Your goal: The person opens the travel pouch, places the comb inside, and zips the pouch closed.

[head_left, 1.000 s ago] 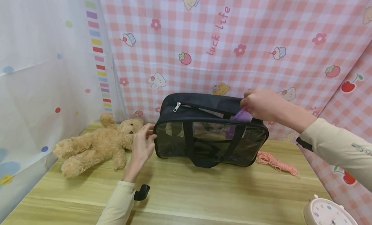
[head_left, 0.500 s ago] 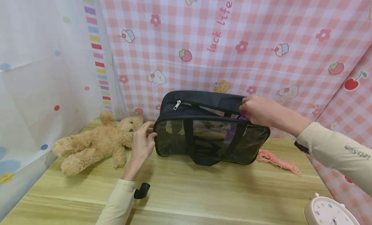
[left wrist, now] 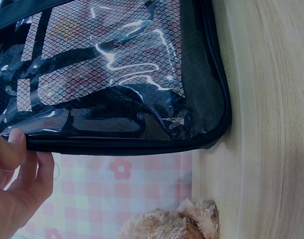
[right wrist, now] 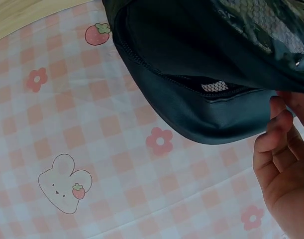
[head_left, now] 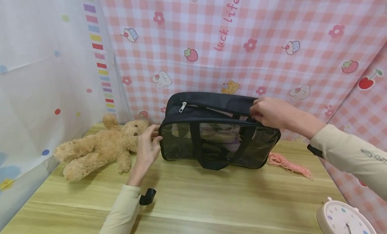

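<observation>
A black bag (head_left: 175,148) with see-through panels stands upright on the table, its top zipper (head_left: 182,107) partly undone. My left hand (head_left: 147,148) pinches its left edge; in the left wrist view the thumb and fingers of that hand (left wrist: 22,184) lie on either side of the black trim. At the right end of the top opening, my right hand (head_left: 273,113) has curled fingers at the rim. The right wrist view shows this hand (right wrist: 286,174) gripping beside the bag's edge (right wrist: 231,59). Something purple (head_left: 233,146) shows dimly through the front panel.
A tan teddy bear (head_left: 110,145) lies left of the bag on the wooden table (head_left: 211,200). Pink yarn (head_left: 288,165) lies to the right, and a pink alarm clock (head_left: 346,217) is at the near right corner. A checked cloth (head_left: 211,69) hangs behind.
The purple thing has gone from my right hand down into the bag. My right hand has dropped slightly to the rim. My left hand has kept its place at the left edge.
</observation>
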The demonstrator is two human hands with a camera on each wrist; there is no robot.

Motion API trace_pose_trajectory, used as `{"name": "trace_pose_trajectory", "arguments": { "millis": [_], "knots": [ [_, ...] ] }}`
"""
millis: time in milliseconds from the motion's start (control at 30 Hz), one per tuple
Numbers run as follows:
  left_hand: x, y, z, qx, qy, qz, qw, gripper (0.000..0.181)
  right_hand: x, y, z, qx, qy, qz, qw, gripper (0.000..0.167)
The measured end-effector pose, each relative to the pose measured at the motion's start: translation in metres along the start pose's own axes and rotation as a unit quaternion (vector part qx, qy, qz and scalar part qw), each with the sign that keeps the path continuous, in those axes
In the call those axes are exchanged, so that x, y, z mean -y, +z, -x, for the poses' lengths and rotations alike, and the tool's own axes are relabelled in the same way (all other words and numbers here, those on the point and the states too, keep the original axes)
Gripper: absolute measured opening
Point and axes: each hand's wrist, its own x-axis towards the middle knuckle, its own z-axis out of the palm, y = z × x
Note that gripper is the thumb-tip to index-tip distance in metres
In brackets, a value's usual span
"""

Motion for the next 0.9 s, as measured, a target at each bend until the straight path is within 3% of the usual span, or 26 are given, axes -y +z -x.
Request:
{"name": "trace_pose_trajectory", "arguments": {
  "millis": [533, 900],
  "knots": [
    [0.001, -0.003, 0.0, 0.001, 0.0, -0.005, 1.0, 0.028, 0.015, -0.012, -0.028, -0.013, -0.016, -0.02, 0.9996, 0.004],
    [0.001, -0.001, -0.001, 0.001, 0.007, -0.003, 1.0, 0.028, 0.054, -0.038, -0.074, -0.004, -0.048, -0.072, 0.9963, 0.024]
  ]
}}
